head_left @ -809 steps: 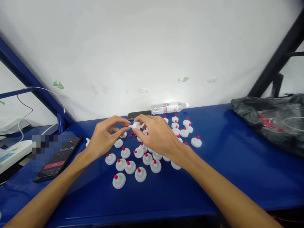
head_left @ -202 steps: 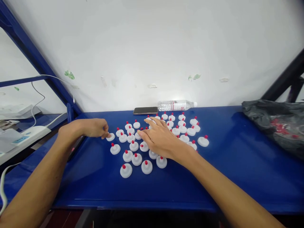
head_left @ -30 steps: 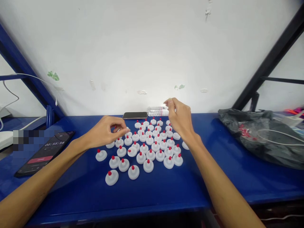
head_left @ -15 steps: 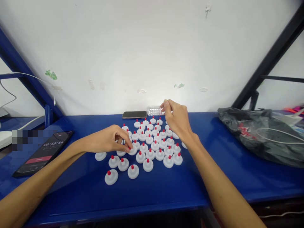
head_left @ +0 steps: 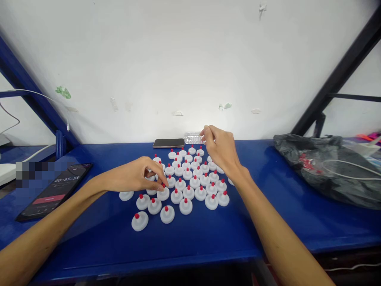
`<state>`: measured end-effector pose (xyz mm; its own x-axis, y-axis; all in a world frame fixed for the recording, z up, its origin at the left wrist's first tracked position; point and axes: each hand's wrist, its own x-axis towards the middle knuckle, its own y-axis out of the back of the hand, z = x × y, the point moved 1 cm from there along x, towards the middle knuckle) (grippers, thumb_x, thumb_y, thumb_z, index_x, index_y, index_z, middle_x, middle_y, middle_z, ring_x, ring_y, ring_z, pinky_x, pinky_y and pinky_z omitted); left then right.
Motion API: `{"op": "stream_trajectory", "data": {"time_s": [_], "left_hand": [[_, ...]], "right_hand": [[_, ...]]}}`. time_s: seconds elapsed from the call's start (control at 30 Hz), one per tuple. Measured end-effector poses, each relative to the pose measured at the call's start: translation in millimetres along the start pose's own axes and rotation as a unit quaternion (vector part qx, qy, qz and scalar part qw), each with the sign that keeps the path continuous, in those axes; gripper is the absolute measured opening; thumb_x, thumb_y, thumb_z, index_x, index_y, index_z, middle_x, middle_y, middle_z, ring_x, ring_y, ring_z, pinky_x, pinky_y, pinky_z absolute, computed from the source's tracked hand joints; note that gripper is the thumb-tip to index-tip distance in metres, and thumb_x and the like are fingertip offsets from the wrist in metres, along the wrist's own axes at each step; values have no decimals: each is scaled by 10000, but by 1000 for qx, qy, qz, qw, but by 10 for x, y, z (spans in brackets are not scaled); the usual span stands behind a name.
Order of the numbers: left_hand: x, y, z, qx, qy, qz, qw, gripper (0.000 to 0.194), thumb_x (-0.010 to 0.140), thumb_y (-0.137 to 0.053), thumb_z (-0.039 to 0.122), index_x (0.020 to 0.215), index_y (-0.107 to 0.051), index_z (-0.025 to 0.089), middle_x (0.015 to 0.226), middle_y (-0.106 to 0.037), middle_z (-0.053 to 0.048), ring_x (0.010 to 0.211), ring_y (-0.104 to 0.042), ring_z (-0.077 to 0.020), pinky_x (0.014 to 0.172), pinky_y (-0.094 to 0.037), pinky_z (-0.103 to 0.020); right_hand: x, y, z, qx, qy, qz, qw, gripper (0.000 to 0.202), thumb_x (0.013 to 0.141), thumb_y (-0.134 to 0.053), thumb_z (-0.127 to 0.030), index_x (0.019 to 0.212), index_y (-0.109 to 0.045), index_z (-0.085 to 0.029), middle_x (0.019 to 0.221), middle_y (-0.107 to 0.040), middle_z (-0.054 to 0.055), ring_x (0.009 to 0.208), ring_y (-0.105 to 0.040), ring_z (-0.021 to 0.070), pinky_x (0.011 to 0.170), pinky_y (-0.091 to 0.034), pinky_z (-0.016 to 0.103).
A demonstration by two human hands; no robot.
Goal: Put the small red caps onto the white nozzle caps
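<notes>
Many white round caps with red tips (head_left: 186,206) stand upright in a loose cluster on the blue table (head_left: 178,246). On the cluster's left side, my left hand (head_left: 144,174) pinches the red tip of one white cap (head_left: 162,193) between thumb and finger. My right hand (head_left: 219,145) is raised over the back right of the cluster, thumb and fingers pressed together beside a clear plastic container (head_left: 193,138). What those fingers hold, if anything, is too small to make out.
A dark phone (head_left: 168,143) lies by the wall at the back. Another phone showing a timer (head_left: 56,190) lies at the left. To the right is a black plastic bag (head_left: 327,171) with small red pieces on it. Blue and black frame bars rise at both sides.
The cap at my left hand's fingertips has shifted slightly left and toward me. My right hand stays almost in the same place.
</notes>
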<state>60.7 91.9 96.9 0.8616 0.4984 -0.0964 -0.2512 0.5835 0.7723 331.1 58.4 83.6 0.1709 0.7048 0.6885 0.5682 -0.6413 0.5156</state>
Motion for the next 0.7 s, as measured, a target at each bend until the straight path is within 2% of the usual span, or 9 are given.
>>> {"op": "stream_trajectory", "data": {"time_s": [0.13,0.37,0.47,0.57,0.7], "left_hand": [[4,-12,-5,2,2,5,1000,119,892,-783,419,929,-867,343,840,-768,-4,662,-490,-142,571,-358,-283],[16,-33,-2,11,-2,6,1000,104,904,-776,416,915,-859,355,887,-796,17,681,-519,-136,587,-383,-270],[21,-26,-3,20,-1,28,999,154,902,-771,470,937,-858,348,890,-803,14,659,-543,-133,558,-380,-266],[26,-6,-19,30,4,106,994,326,941,-681,580,943,-846,299,898,-800,-6,623,-564,-135,533,-399,-270],[46,26,-127,66,23,280,958,452,1013,-564,602,966,-795,216,960,-784,-35,762,-666,-175,638,-510,-290]], "right_hand": [[1,-2,0,-1,1,-3,1000,471,1121,-371,-398,904,-744,-211,814,-785,65,767,-733,230,774,-482,383],[-3,-3,-15,-5,3,-4,1000,466,1121,-375,-390,899,-744,-211,816,-784,59,755,-726,223,761,-471,377],[-1,1,-12,-7,1,-5,1000,460,1120,-381,-388,903,-745,-212,823,-785,63,770,-730,229,765,-471,375],[-1,7,-13,-9,-3,-5,1000,460,1122,-382,-386,910,-750,-208,828,-787,69,772,-731,232,763,-471,372],[1,9,-26,-10,-5,-3,1000,470,1122,-379,-387,909,-757,-207,832,-789,70,764,-730,228,767,-472,364]]}}
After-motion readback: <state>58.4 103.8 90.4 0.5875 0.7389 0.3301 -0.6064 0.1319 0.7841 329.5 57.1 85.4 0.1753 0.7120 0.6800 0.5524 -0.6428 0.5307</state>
